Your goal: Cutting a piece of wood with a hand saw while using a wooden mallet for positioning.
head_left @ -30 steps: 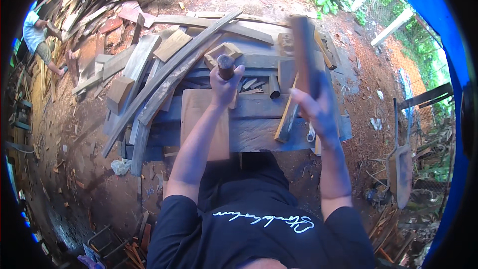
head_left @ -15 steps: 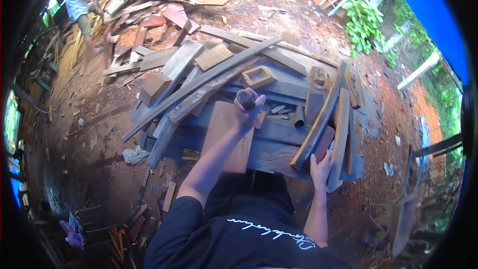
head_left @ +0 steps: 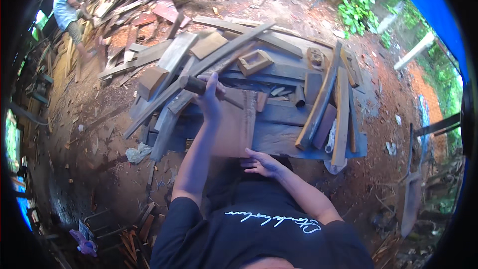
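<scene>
While the left hand [head_left: 210,97] curls fingers around a dark tool [head_left: 192,84], the right hand [head_left: 264,164], fingers parted, touches a board [head_left: 231,128].

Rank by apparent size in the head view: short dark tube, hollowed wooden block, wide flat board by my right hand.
1. Wide flat board
2. Hollowed wooden block
3. Short dark tube

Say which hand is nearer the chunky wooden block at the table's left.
Left: the left hand, gripping a tool, is right of the block; the right hand is farther right, by the wide board.
</scene>
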`<action>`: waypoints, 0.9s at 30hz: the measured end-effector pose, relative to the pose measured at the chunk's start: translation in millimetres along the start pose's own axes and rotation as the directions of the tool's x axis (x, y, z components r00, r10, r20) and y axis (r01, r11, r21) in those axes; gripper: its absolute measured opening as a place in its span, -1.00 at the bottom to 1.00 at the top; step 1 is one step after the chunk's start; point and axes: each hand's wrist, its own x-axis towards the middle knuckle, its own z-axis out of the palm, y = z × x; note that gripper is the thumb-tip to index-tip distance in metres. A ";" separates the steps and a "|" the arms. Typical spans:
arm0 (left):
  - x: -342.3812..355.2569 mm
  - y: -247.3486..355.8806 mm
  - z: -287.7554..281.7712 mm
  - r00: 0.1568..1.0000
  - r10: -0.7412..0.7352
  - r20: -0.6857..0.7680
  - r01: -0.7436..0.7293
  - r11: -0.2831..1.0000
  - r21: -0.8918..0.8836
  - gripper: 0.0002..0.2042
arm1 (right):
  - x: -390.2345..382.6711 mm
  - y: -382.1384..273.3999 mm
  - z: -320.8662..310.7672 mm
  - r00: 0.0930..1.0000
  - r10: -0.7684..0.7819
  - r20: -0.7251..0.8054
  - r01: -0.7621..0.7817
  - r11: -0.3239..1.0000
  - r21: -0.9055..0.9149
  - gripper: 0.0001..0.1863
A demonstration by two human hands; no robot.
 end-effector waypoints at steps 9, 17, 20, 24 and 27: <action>-33.8 85.9 -83.8 0.982 0.140 -0.129 -0.123 0.984 0.131 -0.80 | 9.7 16.7 24.3 0.908 -0.377 -0.181 0.385 0.923 0.011 -0.58; -82.2 137.0 -169.4 0.865 0.218 -0.452 -0.123 0.966 0.229 -0.79 | -69.2 -82.7 85.6 0.547 -0.826 0.137 0.786 0.450 -0.423 -0.82; -96.1 130.9 -195.6 0.817 0.239 -0.525 -0.124 0.962 0.244 -0.82 | -56.9 -129.4 152.7 0.574 -0.737 0.357 0.805 0.589 -0.078 -0.79; -102.8 121.5 -178.9 0.761 0.250 -0.599 -0.109 0.959 0.262 -0.85 | -54.8 -149.8 234.8 0.536 -0.608 0.585 0.672 0.727 0.140 -0.76; -114.5 124.3 -191.1 0.810 0.167 -0.562 -0.075 0.980 0.183 -0.87 | -44.2 -151.1 262.2 0.457 -0.586 0.669 0.583 0.766 0.273 -0.76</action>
